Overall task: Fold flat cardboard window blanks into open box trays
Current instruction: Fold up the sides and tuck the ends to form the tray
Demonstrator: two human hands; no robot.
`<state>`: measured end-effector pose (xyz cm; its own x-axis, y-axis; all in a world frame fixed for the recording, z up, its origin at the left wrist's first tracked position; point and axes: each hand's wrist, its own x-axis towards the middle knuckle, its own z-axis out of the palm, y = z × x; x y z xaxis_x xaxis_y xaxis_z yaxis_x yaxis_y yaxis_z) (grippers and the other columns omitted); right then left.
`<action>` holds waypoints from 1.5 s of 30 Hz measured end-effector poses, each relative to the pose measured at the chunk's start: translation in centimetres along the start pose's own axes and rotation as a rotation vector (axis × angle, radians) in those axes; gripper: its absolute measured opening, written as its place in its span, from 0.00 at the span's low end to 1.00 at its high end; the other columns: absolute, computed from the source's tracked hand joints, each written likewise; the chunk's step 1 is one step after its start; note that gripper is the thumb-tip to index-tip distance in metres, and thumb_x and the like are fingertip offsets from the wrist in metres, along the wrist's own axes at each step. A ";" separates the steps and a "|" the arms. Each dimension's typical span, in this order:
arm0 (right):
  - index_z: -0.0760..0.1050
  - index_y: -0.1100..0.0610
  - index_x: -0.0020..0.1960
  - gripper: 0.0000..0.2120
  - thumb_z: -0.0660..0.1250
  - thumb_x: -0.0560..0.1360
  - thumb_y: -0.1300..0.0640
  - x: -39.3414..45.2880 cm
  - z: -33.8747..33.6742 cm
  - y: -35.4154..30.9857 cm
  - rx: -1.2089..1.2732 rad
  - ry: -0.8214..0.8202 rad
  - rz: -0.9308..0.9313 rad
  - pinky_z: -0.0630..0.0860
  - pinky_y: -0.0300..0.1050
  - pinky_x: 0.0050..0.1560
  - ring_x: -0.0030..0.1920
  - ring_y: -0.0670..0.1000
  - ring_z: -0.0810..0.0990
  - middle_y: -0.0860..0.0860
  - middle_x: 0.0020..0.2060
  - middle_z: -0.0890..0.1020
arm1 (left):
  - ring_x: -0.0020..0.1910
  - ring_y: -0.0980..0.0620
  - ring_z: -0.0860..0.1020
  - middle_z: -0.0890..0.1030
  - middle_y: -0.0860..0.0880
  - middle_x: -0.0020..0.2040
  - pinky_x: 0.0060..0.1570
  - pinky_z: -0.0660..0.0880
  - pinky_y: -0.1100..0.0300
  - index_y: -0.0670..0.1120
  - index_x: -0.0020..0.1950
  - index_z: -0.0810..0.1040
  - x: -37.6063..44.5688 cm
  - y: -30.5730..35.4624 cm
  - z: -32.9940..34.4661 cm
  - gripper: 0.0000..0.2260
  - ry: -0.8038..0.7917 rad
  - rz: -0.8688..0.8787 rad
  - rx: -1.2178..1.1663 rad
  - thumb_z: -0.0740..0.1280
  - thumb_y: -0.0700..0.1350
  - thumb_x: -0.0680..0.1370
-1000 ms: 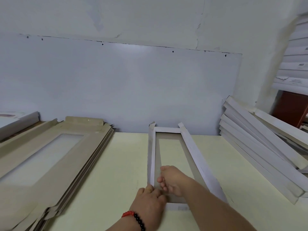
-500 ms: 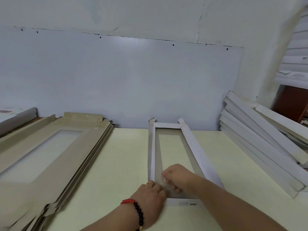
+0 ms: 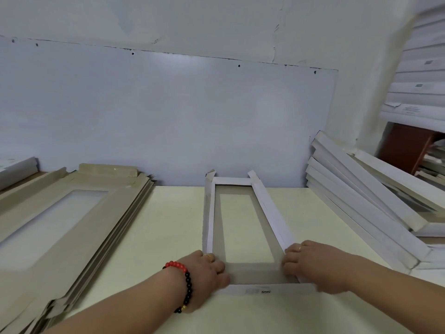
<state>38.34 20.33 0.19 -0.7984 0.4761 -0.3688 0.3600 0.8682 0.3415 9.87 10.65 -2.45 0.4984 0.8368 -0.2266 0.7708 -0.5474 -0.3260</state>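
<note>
A small printed mark on the near flap [image 3: 265, 290] of the window blank [image 3: 272, 213] reads, upside down, something like "SGS"; it is too blurred to be sure. The blank lies on the pale table [image 3: 168, 225] between the two hands, its long side walls folded up. The left hand [image 3: 204, 273], fingers curled, grips the blank's near left corner. The right hand [image 3: 313, 263], fingers curled too, grips the near right corner where the side wall meets the flap. A stack of flat brown blanks [image 3: 72, 213] lies at the left, and white folded trays [image 3: 361, 201] are piled at the right. Labels on the far right boxes [image 3: 414, 109] cannot be read.
</note>
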 end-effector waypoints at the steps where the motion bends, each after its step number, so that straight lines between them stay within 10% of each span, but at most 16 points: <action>1: 0.68 0.50 0.59 0.19 0.63 0.70 0.63 0.2 0.1 -0.1 0.002 0.027 -0.022 0.66 0.47 0.56 0.64 0.52 0.66 0.46 0.59 0.71 | 0.59 0.43 0.68 0.69 0.45 0.62 0.56 0.66 0.52 0.48 0.67 0.65 0.1 -0.2 0.0 0.23 0.010 0.007 0.004 0.67 0.39 0.74; 45: 0.70 0.52 0.49 0.03 0.60 0.76 0.54 1.3 0.9 1.2 -0.079 0.057 -0.249 0.68 0.47 0.55 0.52 0.54 0.70 0.49 0.43 0.75 | 0.59 0.44 0.69 0.76 0.46 0.55 0.53 0.70 0.51 0.46 0.65 0.68 1.8 -2.0 0.2 0.22 -0.057 0.072 0.052 0.67 0.36 0.72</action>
<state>38.21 22.13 -0.67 -0.8846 0.2380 -0.4011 0.1117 0.9431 0.3132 9.14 13.24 -2.38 0.5271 0.7943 -0.3022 0.7117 -0.6069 -0.3538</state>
